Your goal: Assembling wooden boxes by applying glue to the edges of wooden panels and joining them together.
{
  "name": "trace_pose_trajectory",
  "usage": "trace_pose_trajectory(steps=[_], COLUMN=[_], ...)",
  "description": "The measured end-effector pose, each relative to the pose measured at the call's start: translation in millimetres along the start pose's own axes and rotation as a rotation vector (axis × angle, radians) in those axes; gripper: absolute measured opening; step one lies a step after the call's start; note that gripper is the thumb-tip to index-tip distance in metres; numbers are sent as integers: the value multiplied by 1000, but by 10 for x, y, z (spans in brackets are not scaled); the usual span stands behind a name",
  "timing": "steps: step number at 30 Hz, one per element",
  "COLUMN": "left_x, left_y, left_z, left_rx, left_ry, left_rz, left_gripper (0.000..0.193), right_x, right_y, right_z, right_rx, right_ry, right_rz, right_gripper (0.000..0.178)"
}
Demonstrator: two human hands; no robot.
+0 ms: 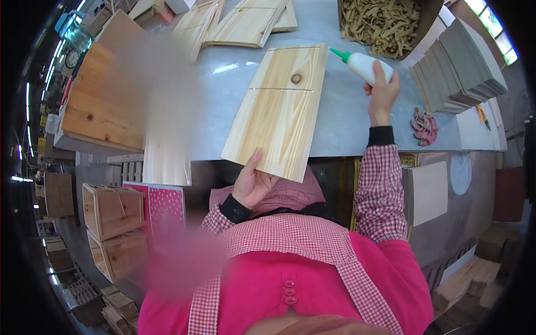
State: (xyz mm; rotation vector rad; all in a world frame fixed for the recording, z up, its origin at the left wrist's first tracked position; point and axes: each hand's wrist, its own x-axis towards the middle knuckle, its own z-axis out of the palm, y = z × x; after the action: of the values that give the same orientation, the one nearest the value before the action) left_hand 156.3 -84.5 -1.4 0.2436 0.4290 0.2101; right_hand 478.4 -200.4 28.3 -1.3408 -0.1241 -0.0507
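Observation:
My left hand grips a pale wooden board by its near edge, thumb on top and fingers beneath. The board has a dark knot and a thin groove across its upper part, and its far end reaches over the table. In my right hand is a white glue bottle with a green nozzle, tilted so the tip points left, close to the board's far right corner. Tip and board look apart, though the exact gap is hard to judge. Fingers wrap round the bottle's body.
Similar boards lie at the far side of the grey table. A box of tan strips stands far right, beside stacked grey panels. A crumpled pink cloth lies near the right edge. Wooden boxes are stacked at left.

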Motion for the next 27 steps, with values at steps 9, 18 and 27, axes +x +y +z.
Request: trace_pose_trajectory(steps=[9, 18, 27], left_x=[-46, 11, 85], left_y=[15, 64, 130], left_z=[5, 49, 55], left_rx=[-18, -25, -32], left_ry=[43, 2, -69], left_rz=[-4, 39, 56], left_gripper=[50, 51, 49], right_x=[335, -263, -1166], right_y=[174, -229, -682], right_z=[254, -195, -670], right_rx=[-252, -197, -267], right_ry=[11, -227, -492], right_rz=[-24, -30, -172], right_gripper=[35, 34, 31])
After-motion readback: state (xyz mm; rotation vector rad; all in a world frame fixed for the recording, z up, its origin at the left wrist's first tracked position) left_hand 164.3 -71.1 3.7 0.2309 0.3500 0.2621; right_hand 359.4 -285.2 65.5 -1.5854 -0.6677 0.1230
